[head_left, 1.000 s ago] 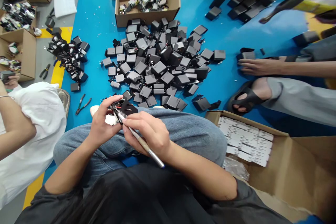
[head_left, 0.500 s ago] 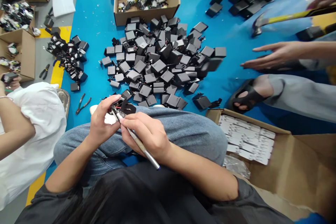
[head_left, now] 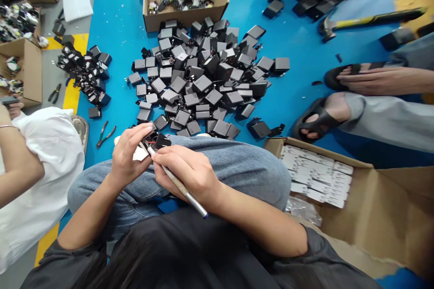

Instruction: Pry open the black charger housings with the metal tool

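My left hand [head_left: 130,156] grips a small black device [head_left: 156,139] with its cover open and red wires showing. A white piece [head_left: 140,153] shows beneath that palm. In my right hand [head_left: 190,174] is a silver pen-like tool [head_left: 181,187], fingers pinched round it, its tip against the inside of the device. Both hands are over my lap, in front of a large pile of black cases [head_left: 203,83] on the blue floor.
Pliers [head_left: 106,135] lie left of my knee. Behind the pile stands a carton of parts [head_left: 186,17]. To the right are a carton of white plates [head_left: 364,185], a hammer [head_left: 359,22] and another person's sandalled feet [head_left: 315,122]. A person in white [head_left: 50,144] sits at left.
The view has shifted slightly, while my hands keep nearly the same grip. At the right, the hammer is now lying on the floor and the other person's hands have moved.
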`<state>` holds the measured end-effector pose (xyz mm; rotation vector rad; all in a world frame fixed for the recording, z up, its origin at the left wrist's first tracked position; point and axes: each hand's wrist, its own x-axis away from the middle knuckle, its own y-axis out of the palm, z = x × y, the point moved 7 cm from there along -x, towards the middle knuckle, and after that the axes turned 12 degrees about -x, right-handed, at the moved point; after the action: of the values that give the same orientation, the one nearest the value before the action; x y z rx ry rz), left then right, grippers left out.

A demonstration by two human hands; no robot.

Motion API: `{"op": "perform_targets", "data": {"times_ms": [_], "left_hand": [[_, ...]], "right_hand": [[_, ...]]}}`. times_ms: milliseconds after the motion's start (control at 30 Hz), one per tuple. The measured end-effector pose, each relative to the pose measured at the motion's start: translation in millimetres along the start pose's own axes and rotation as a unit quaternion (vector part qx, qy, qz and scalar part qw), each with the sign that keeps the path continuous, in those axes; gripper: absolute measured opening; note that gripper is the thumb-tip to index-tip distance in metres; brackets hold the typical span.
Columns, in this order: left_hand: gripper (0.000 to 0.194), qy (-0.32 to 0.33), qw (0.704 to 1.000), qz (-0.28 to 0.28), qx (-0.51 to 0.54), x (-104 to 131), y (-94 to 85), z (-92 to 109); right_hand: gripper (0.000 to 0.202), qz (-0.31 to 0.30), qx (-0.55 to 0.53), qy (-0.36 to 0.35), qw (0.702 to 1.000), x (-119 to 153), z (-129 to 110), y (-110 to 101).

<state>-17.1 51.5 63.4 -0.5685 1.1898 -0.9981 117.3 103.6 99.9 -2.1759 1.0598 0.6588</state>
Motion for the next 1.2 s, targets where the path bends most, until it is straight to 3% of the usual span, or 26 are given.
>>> {"op": "perform_targets", "data": {"times_ms": [567, 1033, 1200], "left_hand": [[0.057, 0.072, 0.997, 0.0, -0.038, -4, -2.8, 5], [0.046, 0.109, 0.989, -0.011, -0.102, -3, -4.1, 3], [0.056, 0.058, 0.995, 0.021, -0.083, -9, -11.8, -6]], "right_hand": [[0.01, -0.017, -0.047, 0.043, 0.998, 0, 8, 0], [0.011, -0.063, -0.072, 0.102, 0.99, 5, 19, 8], [0.01, -0.047, -0.098, 0.088, 0.99, 2, 18, 6]]}}
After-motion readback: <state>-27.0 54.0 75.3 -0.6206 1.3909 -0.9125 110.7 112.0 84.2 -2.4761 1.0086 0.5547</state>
